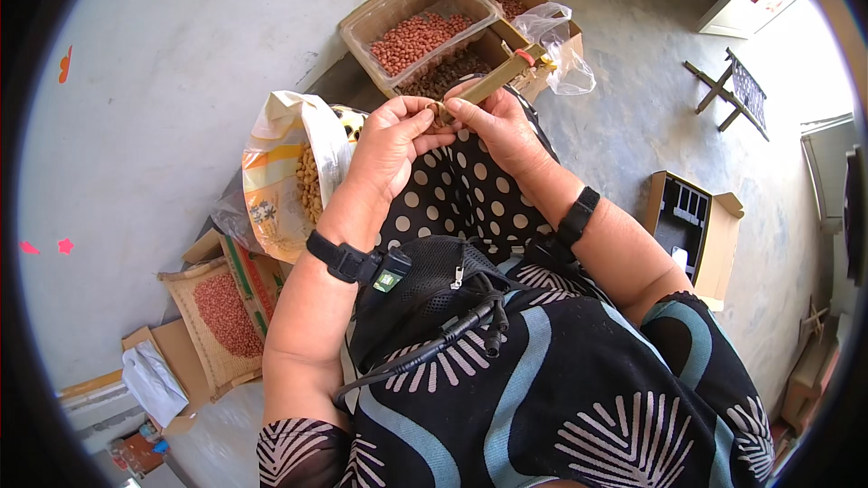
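My left hand (398,140) is closed, its thumb and fingertips pinching what looks like a peanut in its shell (440,112), partly hidden by the fingers. Against it, my right hand (511,131) grips a flat bamboo strip (497,81) with a red band near its far end. The strip slants away to the upper right, and its near tip meets the left fingertips. Both hands are above my lap in polka-dot trousers (452,190). Beside my left forearm, a white and orange bag (271,208) stands open with unshelled peanuts (309,185) inside.
Beyond my hands, a clear plastic bin (366,27) of red peanut kernels rests on a carton holding darker bits. A clear plastic bag (570,72) lies by another box. At left is a woven sack (194,294) with kernels. A folding stool (737,95) and open box (719,253) stand right.
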Available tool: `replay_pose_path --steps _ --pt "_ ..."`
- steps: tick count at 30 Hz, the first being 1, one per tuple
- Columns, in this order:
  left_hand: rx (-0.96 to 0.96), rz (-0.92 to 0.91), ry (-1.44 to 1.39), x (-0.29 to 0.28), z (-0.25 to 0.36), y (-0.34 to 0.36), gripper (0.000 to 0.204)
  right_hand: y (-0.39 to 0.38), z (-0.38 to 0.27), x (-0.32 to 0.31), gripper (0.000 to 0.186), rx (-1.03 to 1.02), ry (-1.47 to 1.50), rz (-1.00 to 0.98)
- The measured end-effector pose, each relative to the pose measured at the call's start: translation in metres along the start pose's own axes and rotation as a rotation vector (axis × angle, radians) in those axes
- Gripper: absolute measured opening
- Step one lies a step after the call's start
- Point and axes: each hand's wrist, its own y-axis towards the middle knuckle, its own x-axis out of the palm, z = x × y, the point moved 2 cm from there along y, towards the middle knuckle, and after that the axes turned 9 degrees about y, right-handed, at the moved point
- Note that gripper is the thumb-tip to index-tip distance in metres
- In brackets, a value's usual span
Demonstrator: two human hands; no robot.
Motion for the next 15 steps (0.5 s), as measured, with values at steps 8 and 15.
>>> replay_pose_path --steps 8,15 --pt "-0.048 0.022 -0.169 -0.003 -0.007 0.003 0.016 0.003 0.003 -0.001 0.019 -0.021 0.005 -0.011" --pt "-0.109 -0.017 -0.268 -0.009 -0.013 0.005 0.025 0.0 0.002 0.003 0.022 -0.054 -0.033 -0.049"
